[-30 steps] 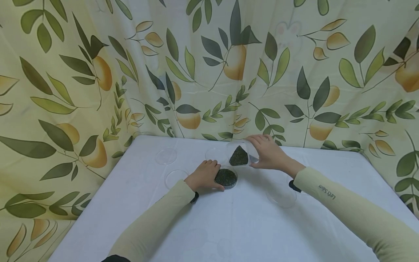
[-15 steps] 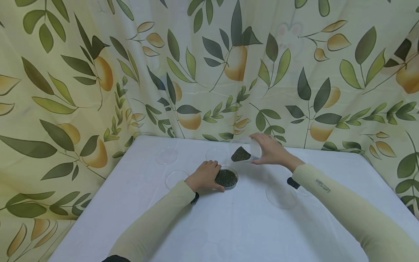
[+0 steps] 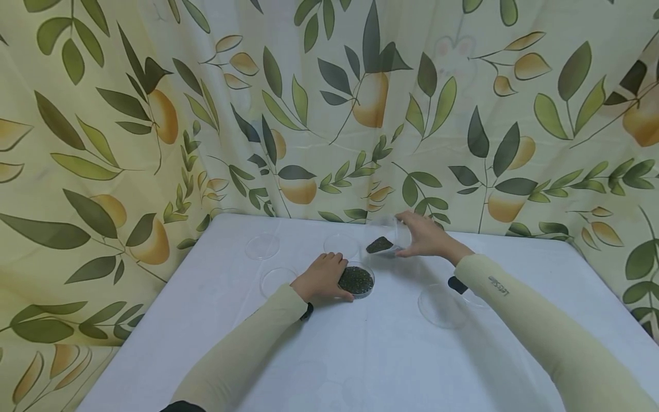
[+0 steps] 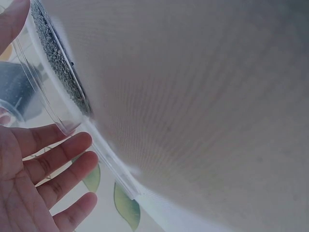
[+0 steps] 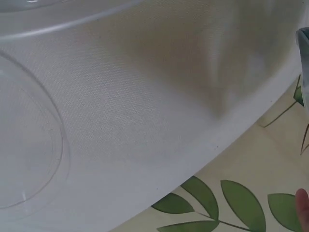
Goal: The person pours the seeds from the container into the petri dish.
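Observation:
My left hand [image 3: 321, 276] holds the side of a clear petri dish [image 3: 364, 293] filled with dark greenish granules [image 3: 356, 280] on the white table. In the left wrist view, thumb and index finger touch the rim of the petri dish [image 4: 72, 126], while the other fingers extend loosely. Just behind and right of it, my right hand [image 3: 424, 236] grips a clear container [image 3: 403, 233] from its right side, tilted above the table. Dark granules [image 3: 380, 245] lie heaped in its lower part. Only a corner of this container [image 5: 304, 48] and one fingertip appear in the right wrist view.
Clear round dishes or lids lie on the table: two at left, a near one [image 3: 277, 281] and a far one [image 3: 262, 246]; one [image 3: 340, 244] behind my left hand; and one [image 3: 441, 306] under my right forearm, partly overlapping another. A leaf-patterned curtain [image 3: 329, 114] hangs behind the table edge.
The right hand has tilted the clear container further, and the dark heap in it looks lower and flatter. The right forearm has shifted slightly left. The left hand stays at the petri dish.

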Tool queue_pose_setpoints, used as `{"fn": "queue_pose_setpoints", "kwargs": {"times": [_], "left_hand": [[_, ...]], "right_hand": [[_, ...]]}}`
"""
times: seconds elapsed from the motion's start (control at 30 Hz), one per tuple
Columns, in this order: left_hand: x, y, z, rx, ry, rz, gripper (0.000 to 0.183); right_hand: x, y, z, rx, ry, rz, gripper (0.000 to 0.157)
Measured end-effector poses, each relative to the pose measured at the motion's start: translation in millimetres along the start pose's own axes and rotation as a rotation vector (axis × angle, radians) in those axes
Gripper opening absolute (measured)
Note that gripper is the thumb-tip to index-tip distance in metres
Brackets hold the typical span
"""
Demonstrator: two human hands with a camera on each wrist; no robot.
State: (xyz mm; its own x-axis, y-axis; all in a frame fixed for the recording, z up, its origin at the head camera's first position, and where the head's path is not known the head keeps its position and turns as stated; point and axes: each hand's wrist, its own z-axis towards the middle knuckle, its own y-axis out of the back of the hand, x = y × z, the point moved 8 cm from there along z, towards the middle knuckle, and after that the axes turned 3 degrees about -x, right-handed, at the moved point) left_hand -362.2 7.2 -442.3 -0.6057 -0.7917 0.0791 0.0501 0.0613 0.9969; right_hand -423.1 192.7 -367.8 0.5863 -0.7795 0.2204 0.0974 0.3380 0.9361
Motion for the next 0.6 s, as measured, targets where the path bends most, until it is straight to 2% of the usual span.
{"fn": "queue_pose_setpoints", "kwargs": {"times": [0.3, 0.6], "left_hand": [[0.6, -0.9, 0.9, 0.000, -0.002, -0.003, 0.089], [0.3, -0.7, 0.0, -0.002, -0.001, -0.001, 0.089]], "right_hand": [[-8.8, -12.2, 0.7, 0.050, -0.046, 0.016, 0.092], [-17.5, -15.9, -2.9, 0.084, -0.109, 0.042, 0.093]]}}
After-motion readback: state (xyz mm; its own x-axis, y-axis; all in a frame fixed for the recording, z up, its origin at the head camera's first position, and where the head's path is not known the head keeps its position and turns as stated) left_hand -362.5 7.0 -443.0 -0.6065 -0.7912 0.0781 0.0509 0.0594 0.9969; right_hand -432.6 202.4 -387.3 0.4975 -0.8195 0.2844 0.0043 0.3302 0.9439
